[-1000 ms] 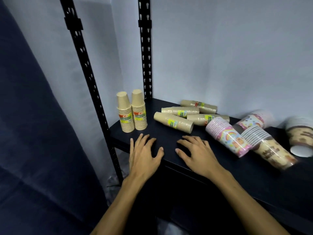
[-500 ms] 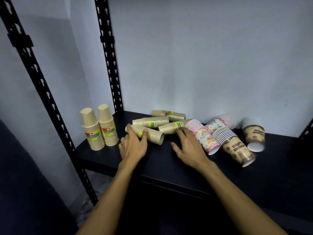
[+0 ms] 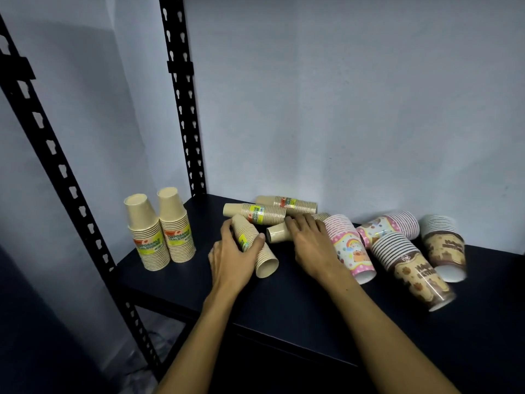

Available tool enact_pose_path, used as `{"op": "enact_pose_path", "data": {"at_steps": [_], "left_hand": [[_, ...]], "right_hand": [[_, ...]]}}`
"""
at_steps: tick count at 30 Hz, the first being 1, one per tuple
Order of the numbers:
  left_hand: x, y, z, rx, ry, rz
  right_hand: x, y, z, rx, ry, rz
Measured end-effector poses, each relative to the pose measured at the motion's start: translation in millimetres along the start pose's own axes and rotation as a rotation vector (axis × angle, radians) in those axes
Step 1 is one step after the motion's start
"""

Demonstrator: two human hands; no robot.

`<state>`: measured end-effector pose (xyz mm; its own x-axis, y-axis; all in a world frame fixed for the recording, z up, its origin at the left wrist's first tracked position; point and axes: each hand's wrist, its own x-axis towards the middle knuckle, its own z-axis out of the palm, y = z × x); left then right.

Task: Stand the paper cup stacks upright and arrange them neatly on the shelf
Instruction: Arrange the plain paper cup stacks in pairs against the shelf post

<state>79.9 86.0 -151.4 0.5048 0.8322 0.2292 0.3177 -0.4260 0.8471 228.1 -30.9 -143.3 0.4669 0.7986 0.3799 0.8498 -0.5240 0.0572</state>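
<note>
A tan paper cup stack (image 3: 254, 250) lies on its side near the middle of the black shelf (image 3: 298, 305), its open mouth pointing toward five o'clock, and the left hand (image 3: 231, 258) is curled around its middle, thumb on the right side and fingers wrapped over the left. At two o'clock from it, a second tan stack (image 3: 279, 233) lies sideways with its narrow end showing; the right hand (image 3: 312, 245) rests palm down over it, fingers loosely bent, and whether it truly grips the stack cannot be told. Behind these, at twelve o'clock, two more tan stacks (image 3: 255, 214) and (image 3: 287, 204) lie flat near the pale wall (image 3: 341, 109). At nine o'clock, two tan stacks (image 3: 146, 234) and (image 3: 176, 227) stand side by side, touching, close to the shelf's left edge. At three o'clock lie four wider printed stacks: a pink rainbow one (image 3: 349, 248), another pink one (image 3: 389, 228) behind it, and two brown ones (image 3: 412, 268) and (image 3: 444, 245). Black slotted posts (image 3: 181, 95) rise at the shelf's left side.
</note>
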Motion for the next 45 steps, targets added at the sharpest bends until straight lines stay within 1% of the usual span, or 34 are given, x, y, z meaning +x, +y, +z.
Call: {"op": "enact_pose_path", "data": {"at_steps": [3,5,10,13,15,18,22,26,30,34,38,42,45], "left_hand": [[-2.1,0.8,-0.4,-0.144,-0.027,-0.017],[-3.2,3.6,-2.9,-0.223,-0.025,-0.011],[-3.1,2.3,-9.9,-0.460,0.029,-0.020],[-6.6,1.3,-9.9,-0.568,-0.037,0.029],[-10.2,2.7,-8.1,-0.595,-0.091,0.101],[-12.8,1.0,-6.5,-0.598,-0.140,0.198],[-14.0,0.4,-8.5,-0.570,-0.198,0.263],[-13.8,4.0,-12.0,-0.495,-0.214,0.328],[-10.0,0.0,-20.6,-0.395,-0.270,0.368],[-15.9,-5.2,-28.1,-0.372,-0.254,0.363],[-19.7,-7.4,-27.5,-0.289,-0.241,0.418],[-16.7,-7.3,-27.0,-0.275,-0.224,0.383],[-11.0,-14.0,-28.9,-0.338,-0.297,0.291]], "right_hand": [[-0.4,6.4,7.9,0.040,0.057,-0.042],[-3.4,7.0,9.2,0.116,0.112,-0.081],[-4.0,6.9,2.1,0.448,0.261,-0.103],[-6.5,2.8,-5.5,0.641,0.306,-0.071],[-9.8,-1.8,-10.1,0.819,0.312,-0.008],[-11.3,-5.9,-15.5,1.107,0.257,0.107],[-12.6,-1.4,-17.9,1.282,0.218,0.138],[-15.0,4.0,-21.9,1.337,0.176,0.132],[-14.1,1.2,-20.0,1.340,0.141,0.117],[-12.6,-5.1,-19.9,1.343,0.106,0.108],[-12.9,-9.2,-21.1,1.312,0.101,0.106],[-14.8,-9.4,-23.2,1.278,0.111,0.112],[-18.6,-7.4,-22.4,1.254,0.019,0.095]]}}
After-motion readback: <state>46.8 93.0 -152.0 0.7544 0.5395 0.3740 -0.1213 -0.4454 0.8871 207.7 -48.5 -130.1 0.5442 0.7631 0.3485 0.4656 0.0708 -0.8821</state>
